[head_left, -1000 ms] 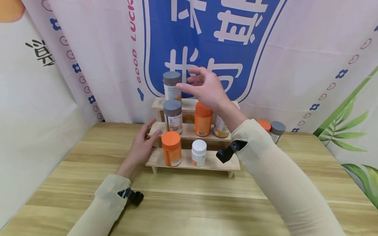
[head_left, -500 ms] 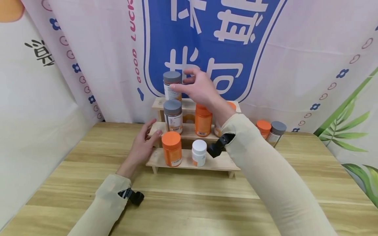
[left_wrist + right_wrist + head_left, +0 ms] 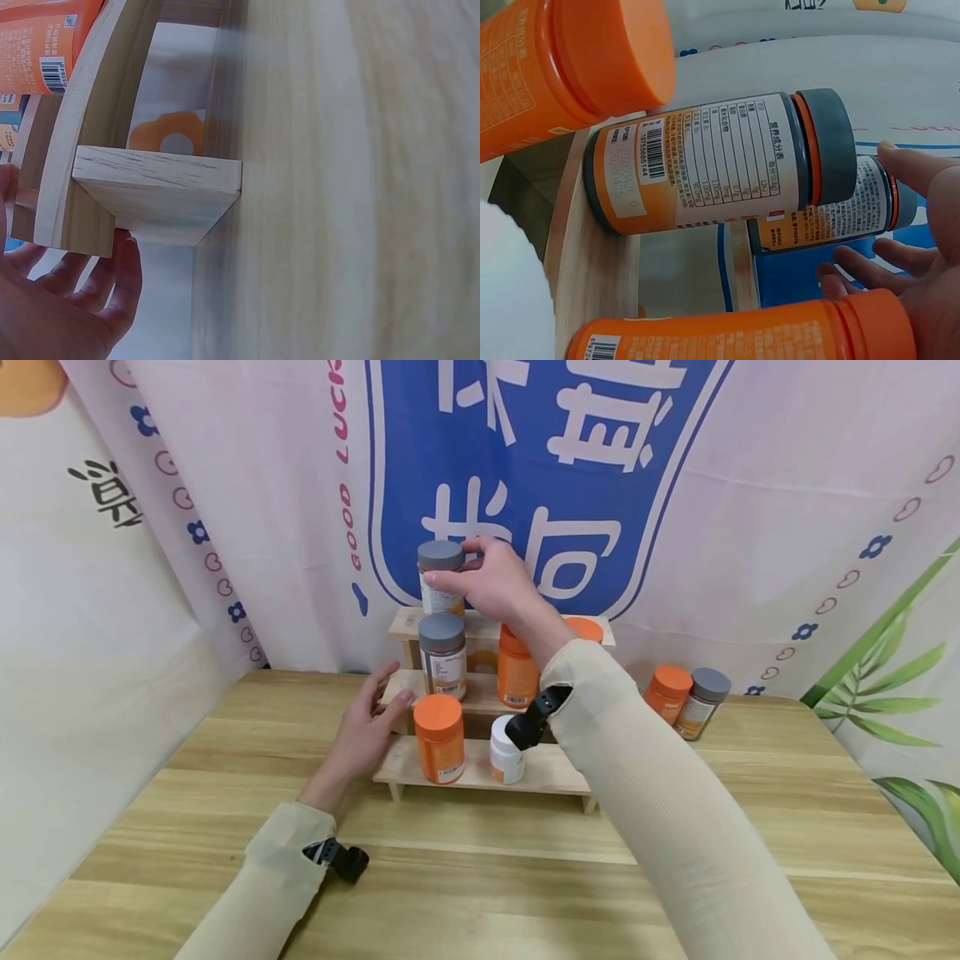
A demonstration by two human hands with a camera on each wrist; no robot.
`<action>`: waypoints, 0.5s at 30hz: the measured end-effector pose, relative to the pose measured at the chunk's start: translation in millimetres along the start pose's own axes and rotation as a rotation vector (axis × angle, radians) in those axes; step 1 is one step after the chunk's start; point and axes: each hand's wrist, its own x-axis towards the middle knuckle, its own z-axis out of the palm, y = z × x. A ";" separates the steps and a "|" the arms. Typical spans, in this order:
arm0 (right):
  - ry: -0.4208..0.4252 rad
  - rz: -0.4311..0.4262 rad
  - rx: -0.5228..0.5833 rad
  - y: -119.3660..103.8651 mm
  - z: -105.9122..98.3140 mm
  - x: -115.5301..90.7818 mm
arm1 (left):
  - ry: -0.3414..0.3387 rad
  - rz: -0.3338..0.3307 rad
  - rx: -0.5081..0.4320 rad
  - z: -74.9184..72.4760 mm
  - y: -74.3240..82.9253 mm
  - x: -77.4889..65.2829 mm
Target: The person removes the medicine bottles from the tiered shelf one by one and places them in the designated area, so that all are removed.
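Note:
A three-step wooden rack [image 3: 480,781] holds supplement jars. At the left end of its top step stands a grey-lidded jar [image 3: 437,600]. My right hand [image 3: 495,581] is around that jar's right side, thumb in front and fingers behind; the right wrist view shows the fingers loose and apart from it. My left hand [image 3: 363,735] holds the rack's left end, its fingers [image 3: 124,281] curving behind the boards. Below the top jar are another grey-lidded jar [image 3: 444,670] on the middle step and an orange jar [image 3: 440,752] on the bottom step.
A white jar [image 3: 507,766] stands on the bottom step, partly behind the right wrist camera. An orange jar [image 3: 516,672] and another orange lid [image 3: 584,628] are near my right forearm. On the table's right stand an orange jar [image 3: 663,695] and a grey-lidded jar [image 3: 699,710].
My right hand has moved left, from beside the top grey-lidded jar to around it. The left hand stays at the rack's end, and the jars have not moved.

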 end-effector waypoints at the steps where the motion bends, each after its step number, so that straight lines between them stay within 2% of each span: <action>1: 0.000 0.002 -0.005 -0.1 0.2 0.7 | -0.001 -0.003 -0.002 0.2 0.2 -0.3; 15: -0.023 -0.009 -0.106 2.2 8.1 5.4 | 0.001 -0.010 -0.007 0.1 3.0 -2.3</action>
